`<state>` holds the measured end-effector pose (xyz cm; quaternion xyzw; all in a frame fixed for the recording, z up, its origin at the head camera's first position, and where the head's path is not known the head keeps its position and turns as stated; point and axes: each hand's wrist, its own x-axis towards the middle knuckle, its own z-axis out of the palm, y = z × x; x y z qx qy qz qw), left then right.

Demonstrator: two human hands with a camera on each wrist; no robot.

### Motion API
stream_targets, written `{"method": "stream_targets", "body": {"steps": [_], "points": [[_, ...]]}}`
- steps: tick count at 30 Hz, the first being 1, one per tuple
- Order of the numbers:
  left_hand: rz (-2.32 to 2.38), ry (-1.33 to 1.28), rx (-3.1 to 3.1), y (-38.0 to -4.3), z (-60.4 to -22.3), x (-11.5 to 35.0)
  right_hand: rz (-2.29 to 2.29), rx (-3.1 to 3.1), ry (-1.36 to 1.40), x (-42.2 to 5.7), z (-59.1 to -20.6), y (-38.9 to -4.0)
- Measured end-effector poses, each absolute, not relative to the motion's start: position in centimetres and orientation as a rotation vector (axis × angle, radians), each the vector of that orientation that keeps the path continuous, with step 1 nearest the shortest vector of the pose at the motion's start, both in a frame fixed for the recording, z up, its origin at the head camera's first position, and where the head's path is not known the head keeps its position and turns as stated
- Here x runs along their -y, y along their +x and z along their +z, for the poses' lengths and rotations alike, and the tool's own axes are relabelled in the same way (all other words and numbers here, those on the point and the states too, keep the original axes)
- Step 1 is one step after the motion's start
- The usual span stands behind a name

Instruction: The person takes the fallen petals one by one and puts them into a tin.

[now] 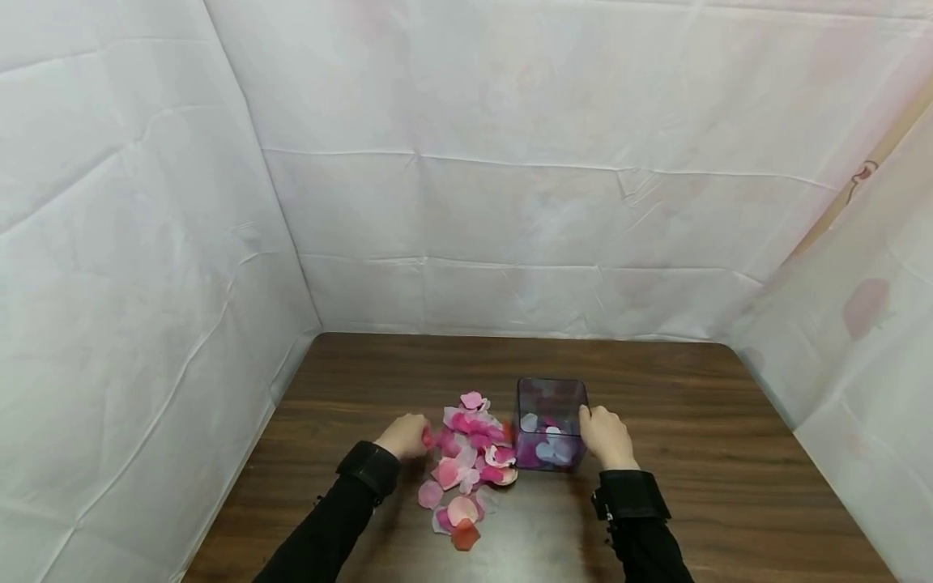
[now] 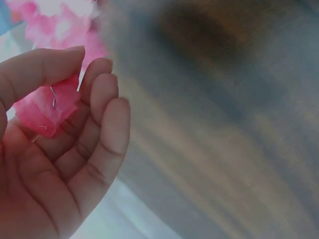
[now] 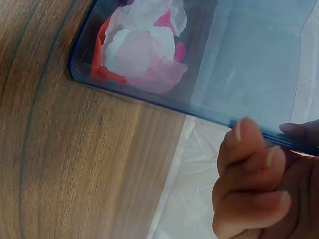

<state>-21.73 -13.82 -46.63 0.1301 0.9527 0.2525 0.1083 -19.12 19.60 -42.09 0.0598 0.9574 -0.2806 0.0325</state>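
My left hand (image 1: 403, 436) is at the left side of a loose pile of petals (image 1: 466, 465) in pink, white and peach. Between its thumb and index finger it pinches a bright pink fabric petal (image 2: 47, 112), seen in the left wrist view over the curved palm. To the right of the pile stands a see-through, dark-tinted square box (image 1: 550, 397), open at the top. My right hand (image 1: 608, 437) holds the right wall of the box, thumb inside the rim and fingers (image 3: 251, 204) outside. White, pink and red petals (image 3: 132, 52) lie at the box's bottom.
Everything is on a dark wood-grain table (image 1: 729, 453). White cloth walls (image 1: 510, 210) enclose its back and both sides. An orange-red petal (image 1: 465, 535) and a pale pink one (image 1: 430, 494) lie at the pile's near end.
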Motion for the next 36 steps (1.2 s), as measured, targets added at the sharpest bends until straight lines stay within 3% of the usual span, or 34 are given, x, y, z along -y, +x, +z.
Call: {"method": "stream_targets", "body": {"steps": [6,16,24,36], "points": [[0.696,0.524,-2.771,-23.2,-42.3,11.7,-0.871,-2.934,0.19,-19.7,-42.0,-19.1],[0.544,0.808,-2.62,-24.1,-35.1,2.0,-0.876,-2.95,0.164,-19.7,-42.1,-19.0],[0.472,0.935,-2.659,-23.7,-34.9,-2.3,-0.863,-2.959,0.157,-19.2,-42.2,-19.4],[0.611,0.978,-2.607,-23.8,-35.8,1.2,-0.906,-2.92,0.154,-19.2,-41.7,-19.1]]}}
